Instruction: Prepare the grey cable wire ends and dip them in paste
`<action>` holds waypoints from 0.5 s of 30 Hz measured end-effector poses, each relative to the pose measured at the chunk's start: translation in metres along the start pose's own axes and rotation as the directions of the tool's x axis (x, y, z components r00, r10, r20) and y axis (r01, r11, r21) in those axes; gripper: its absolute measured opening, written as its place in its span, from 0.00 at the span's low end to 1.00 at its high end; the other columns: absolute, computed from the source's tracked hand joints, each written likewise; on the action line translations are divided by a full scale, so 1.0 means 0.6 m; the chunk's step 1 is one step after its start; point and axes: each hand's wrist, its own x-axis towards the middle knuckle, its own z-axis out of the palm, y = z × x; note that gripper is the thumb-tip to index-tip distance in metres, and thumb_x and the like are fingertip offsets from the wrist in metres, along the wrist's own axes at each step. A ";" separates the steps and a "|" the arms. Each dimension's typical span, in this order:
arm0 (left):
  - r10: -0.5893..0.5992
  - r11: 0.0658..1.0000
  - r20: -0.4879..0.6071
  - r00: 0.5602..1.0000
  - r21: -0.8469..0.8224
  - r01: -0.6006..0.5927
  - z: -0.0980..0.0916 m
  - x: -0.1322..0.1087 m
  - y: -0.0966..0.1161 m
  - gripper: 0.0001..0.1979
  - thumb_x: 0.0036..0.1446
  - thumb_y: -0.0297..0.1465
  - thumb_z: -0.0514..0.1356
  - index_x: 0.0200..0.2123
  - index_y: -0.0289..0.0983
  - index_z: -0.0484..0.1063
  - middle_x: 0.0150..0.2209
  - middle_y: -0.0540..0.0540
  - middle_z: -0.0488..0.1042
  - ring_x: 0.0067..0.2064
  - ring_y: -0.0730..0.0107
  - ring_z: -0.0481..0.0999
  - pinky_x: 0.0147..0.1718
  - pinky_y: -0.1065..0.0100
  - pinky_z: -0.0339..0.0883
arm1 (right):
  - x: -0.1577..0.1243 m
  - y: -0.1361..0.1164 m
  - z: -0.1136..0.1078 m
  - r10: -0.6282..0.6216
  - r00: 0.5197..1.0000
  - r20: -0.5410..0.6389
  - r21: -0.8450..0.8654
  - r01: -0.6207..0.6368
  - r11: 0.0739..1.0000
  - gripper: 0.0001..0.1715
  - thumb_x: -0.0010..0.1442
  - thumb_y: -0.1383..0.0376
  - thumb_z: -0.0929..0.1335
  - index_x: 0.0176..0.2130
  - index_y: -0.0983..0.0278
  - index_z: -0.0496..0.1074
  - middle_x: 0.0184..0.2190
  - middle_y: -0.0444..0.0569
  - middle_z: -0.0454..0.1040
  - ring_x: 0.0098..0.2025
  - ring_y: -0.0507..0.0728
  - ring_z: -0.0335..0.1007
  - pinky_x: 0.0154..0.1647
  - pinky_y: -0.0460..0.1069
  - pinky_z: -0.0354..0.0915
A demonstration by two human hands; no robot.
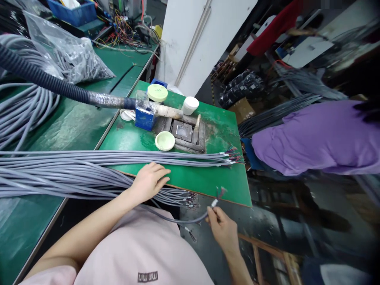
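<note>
My left hand (149, 182) lies palm down on a long bundle of grey cables (89, 174), which crosses the front of a green workbench (216, 186). The cable ends fan out at the right with short coloured wires. My right hand (222, 229) pinches a single grey cable (184, 220) near its metal-sleeved end, below the bench's front edge. Behind the bundle is a metal soldering pot (182, 132) set in a stained frame. Around it stand several small pale lidded tubs, including a pale green one (165, 141) and a white one (190, 105).
A black corrugated hose (44, 77) runs to a blue box (145, 116) beside the pot. To the left, another green bench holds cable coils and a bagged pile of grey pieces (71, 55). At the right, a person in a purple shirt (314, 138) bends over.
</note>
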 end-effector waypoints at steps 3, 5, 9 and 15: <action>-0.006 0.955 -0.060 0.998 0.297 0.024 0.005 0.025 -0.022 0.13 0.61 0.31 0.54 0.47 0.36 0.72 0.44 0.38 0.74 0.46 0.55 0.69 0.40 0.57 0.62 | -0.038 0.044 -0.005 0.112 0.972 0.206 -0.136 -0.085 0.987 0.24 0.59 0.54 0.63 0.16 0.61 0.65 0.10 0.43 0.67 0.13 0.53 0.63 0.15 0.45 0.51; -0.024 0.904 -0.054 0.998 0.424 0.045 0.011 0.043 -0.029 0.12 0.59 0.30 0.55 0.45 0.37 0.72 0.42 0.39 0.73 0.45 0.53 0.68 0.39 0.57 0.60 | -0.046 0.032 0.006 0.118 0.936 0.331 -0.029 -0.114 0.993 0.22 0.59 0.55 0.63 0.20 0.62 0.69 0.14 0.44 0.71 0.16 0.53 0.66 0.17 0.45 0.54; -0.035 0.861 -0.013 0.999 0.508 0.037 0.018 0.065 -0.029 0.06 0.57 0.30 0.57 0.38 0.36 0.70 0.38 0.39 0.71 0.43 0.52 0.67 0.37 0.58 0.58 | -0.012 -0.048 0.054 0.051 0.823 0.566 0.427 -0.345 0.836 0.17 0.59 0.56 0.63 0.31 0.65 0.73 0.22 0.46 0.76 0.18 0.50 0.68 0.22 0.45 0.61; 0.030 0.941 -0.039 0.999 0.338 -0.015 0.006 0.050 -0.003 0.05 0.59 0.29 0.53 0.36 0.35 0.67 0.34 0.42 0.70 0.38 0.58 0.68 0.36 0.60 0.60 | 0.104 -0.119 0.096 0.014 0.881 0.473 0.854 -0.463 0.237 0.24 0.56 0.49 0.66 0.44 0.64 0.69 0.29 0.49 0.78 0.20 0.50 0.69 0.17 0.44 0.62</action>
